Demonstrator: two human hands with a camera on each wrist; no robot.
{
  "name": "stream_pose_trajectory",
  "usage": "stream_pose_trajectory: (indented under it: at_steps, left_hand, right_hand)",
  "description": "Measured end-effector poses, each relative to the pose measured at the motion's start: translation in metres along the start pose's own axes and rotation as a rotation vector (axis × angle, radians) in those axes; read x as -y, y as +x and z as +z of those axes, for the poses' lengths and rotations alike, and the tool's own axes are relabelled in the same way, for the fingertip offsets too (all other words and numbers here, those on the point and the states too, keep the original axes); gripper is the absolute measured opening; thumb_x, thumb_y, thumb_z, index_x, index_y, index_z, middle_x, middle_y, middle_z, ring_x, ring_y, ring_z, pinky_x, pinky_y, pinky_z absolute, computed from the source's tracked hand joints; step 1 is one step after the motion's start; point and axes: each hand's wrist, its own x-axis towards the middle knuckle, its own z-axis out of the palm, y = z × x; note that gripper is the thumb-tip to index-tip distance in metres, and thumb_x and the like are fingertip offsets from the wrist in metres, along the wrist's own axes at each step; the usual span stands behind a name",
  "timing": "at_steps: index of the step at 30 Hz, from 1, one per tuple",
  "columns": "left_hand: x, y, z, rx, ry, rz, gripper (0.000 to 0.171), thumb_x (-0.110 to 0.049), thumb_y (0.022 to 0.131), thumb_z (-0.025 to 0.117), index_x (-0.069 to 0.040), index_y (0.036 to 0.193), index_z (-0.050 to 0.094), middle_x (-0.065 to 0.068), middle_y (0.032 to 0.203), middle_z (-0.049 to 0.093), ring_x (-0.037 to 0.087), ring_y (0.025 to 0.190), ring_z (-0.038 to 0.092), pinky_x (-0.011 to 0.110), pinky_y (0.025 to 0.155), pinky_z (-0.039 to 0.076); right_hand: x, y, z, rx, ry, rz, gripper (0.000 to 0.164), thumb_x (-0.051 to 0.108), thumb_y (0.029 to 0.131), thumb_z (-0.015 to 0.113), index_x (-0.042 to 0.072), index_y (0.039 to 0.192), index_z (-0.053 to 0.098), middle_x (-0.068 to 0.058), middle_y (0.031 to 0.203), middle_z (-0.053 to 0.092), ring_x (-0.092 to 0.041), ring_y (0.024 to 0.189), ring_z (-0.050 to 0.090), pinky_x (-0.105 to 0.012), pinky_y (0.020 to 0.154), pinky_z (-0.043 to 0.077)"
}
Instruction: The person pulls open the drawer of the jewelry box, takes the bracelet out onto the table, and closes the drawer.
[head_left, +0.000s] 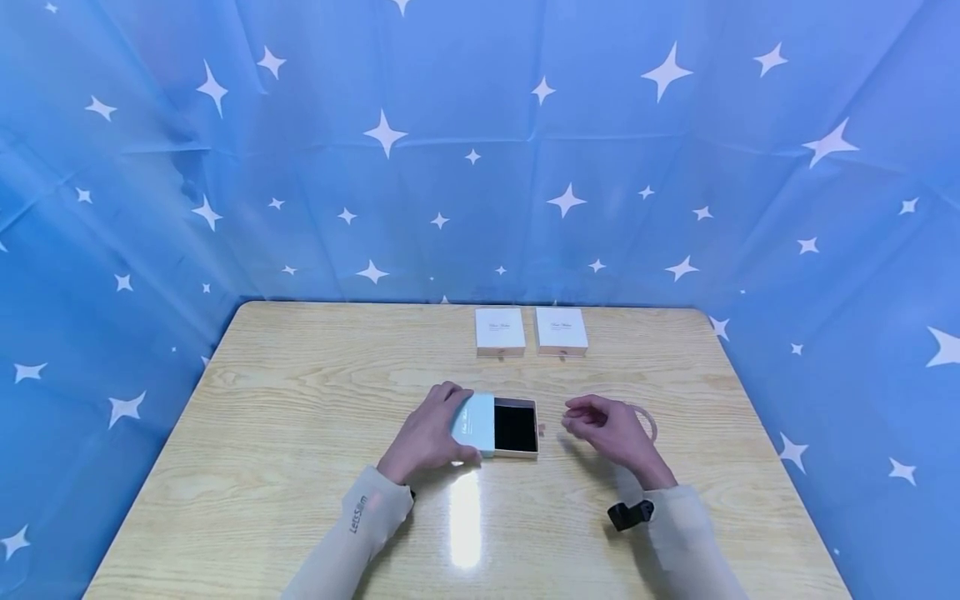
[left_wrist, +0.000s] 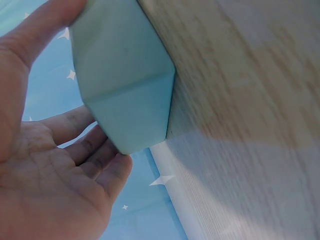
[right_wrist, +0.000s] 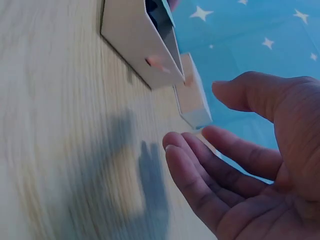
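A pale blue drawer-style gift box [head_left: 473, 421] lies on the table, its inner tray [head_left: 537, 433] slid partway out to the right. Black lining [head_left: 516, 428] shows inside the tray. My left hand [head_left: 431, 429] grips the blue sleeve of the box, thumb on the near side and fingers on the far side. In the left wrist view the sleeve's closed end [left_wrist: 132, 115] faces the palm. My right hand [head_left: 607, 427] hovers to the right of the tray, fingers loosely bent with nothing between them. A small ribbon tab [right_wrist: 156, 64] sticks out of the tray's front.
Two white boxes, a left one [head_left: 500, 330] and a right one [head_left: 561, 329], stand side by side near the table's back edge. A pale curved band [head_left: 651, 423] shows beside my right hand. Behind the wooden table [head_left: 300, 367] hangs a blue star-patterned cloth [head_left: 465, 192].
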Motion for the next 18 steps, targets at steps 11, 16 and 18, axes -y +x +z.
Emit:
stream_pose_trajectory:
  at_steps: [11,16,18]
  left_hand:
    - [0.001,0.0,0.0,-0.003,-0.018,-0.003,0.107,-0.044,0.065,0.095,-0.017,0.155,0.044,0.0,0.147,0.048,0.019,0.126,0.05,0.043,0.104,0.051]
    - [0.001,0.0,0.0,-0.002,-0.018,-0.007,0.106,-0.044,0.066,0.095,-0.018,0.155,0.044,0.0,0.147,0.047,0.019,0.124,0.051,0.042,0.103,0.051]
    - [0.001,0.0,0.0,0.0,-0.013,-0.008,0.106,-0.044,0.066,0.094,-0.019,0.155,0.044,0.0,0.148,0.047,0.019,0.125,0.051,0.043,0.103,0.051]
  right_hand:
    - [0.007,0.004,0.025,0.06,0.095,-0.024,0.028,0.01,0.09,0.076,0.001,0.116,0.074,-0.014,0.104,0.078,-0.017,0.088,0.072,-0.019,0.07,0.057]
    - [0.009,0.006,0.034,0.045,0.072,-0.016,0.022,0.006,0.088,0.076,0.004,0.111,0.076,-0.01,0.095,0.078,-0.015,0.083,0.072,-0.02,0.069,0.056]
    - [0.009,0.007,0.037,0.034,0.053,-0.019,0.02,0.006,0.088,0.076,0.005,0.108,0.077,-0.008,0.091,0.078,-0.014,0.08,0.072,-0.02,0.069,0.055]
